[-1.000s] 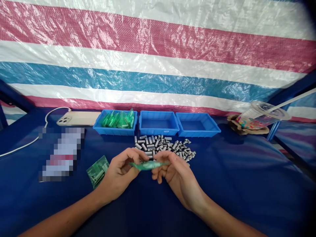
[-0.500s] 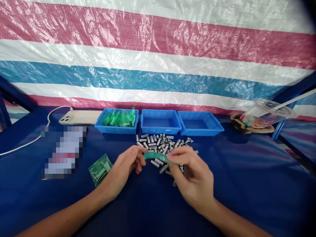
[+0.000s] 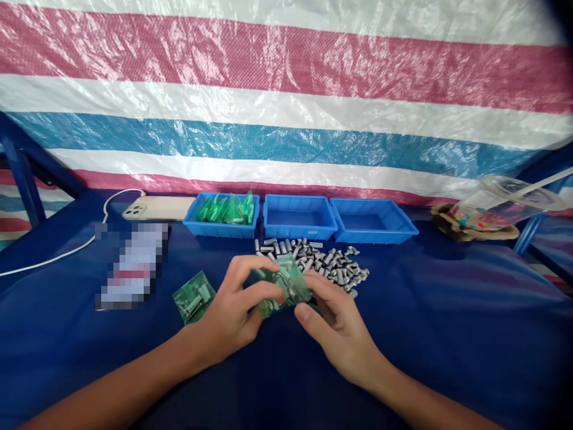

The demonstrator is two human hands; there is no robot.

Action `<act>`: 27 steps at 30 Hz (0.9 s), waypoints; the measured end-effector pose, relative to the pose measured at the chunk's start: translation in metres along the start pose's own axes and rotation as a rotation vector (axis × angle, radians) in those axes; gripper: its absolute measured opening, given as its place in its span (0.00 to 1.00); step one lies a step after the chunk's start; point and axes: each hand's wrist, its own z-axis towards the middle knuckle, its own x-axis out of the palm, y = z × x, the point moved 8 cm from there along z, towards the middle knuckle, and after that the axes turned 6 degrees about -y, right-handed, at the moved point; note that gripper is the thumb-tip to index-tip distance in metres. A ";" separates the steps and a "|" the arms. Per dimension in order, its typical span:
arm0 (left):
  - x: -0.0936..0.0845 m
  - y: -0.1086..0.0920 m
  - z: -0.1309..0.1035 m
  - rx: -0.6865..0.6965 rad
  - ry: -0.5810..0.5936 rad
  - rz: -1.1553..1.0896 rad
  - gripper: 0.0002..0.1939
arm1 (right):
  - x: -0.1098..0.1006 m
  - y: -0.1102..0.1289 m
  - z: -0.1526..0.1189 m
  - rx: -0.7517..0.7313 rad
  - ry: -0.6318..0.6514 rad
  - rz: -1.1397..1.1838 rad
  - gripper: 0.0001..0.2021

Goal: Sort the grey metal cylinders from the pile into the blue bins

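A small green plastic bag (image 3: 290, 280) is up between both hands, over the near side of a pile of loose metal parts (image 3: 331, 263). My left hand (image 3: 237, 304) grips its left side, with fingers across the front. At its right edge, my right hand (image 3: 340, 322) holds on with fingers bent behind and the thumb near the lower corner. Small parts show dimly through the green plastic. Another green bag (image 3: 192, 295) with metal pieces inside lies flat on the table, just left of my left wrist.
Along the back stand three blue bins: the left bin (image 3: 219, 232) holds several green bags, beside a middle bin (image 3: 299, 232) and a right bin (image 3: 376, 237). A phone (image 3: 165, 208), a white cable (image 3: 105, 209) and a blurred packet (image 3: 134, 263) lie left. A plastic cup (image 3: 505, 203) tilts at far right.
The green bag has turned from edge-on to face-on. My left hand has shifted its fingers over the bag's front. The whole view has swung slightly, moving the bins right.
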 end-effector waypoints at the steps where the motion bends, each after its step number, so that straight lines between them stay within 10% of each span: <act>1: 0.003 -0.002 -0.002 0.001 0.026 0.048 0.15 | -0.001 -0.003 -0.001 0.031 -0.032 0.013 0.07; 7: 0.008 0.009 -0.003 -0.284 0.143 0.031 0.14 | -0.019 0.011 -0.002 -0.229 -0.274 -0.159 0.09; 14: 0.012 0.035 -0.002 -0.663 0.113 -0.441 0.18 | -0.003 0.027 -0.013 -0.571 -0.197 -0.488 0.19; 17: -0.019 0.046 0.015 -0.586 0.054 -0.156 0.14 | 0.003 0.019 -0.011 -0.513 -0.132 -0.516 0.17; 21: -0.105 0.081 0.042 -0.636 -0.148 0.287 0.16 | 0.003 0.014 -0.009 -0.445 -0.100 -0.492 0.14; 27: -0.154 0.145 0.069 -0.796 0.182 0.611 0.23 | 0.014 0.010 -0.011 -0.411 0.028 -0.422 0.12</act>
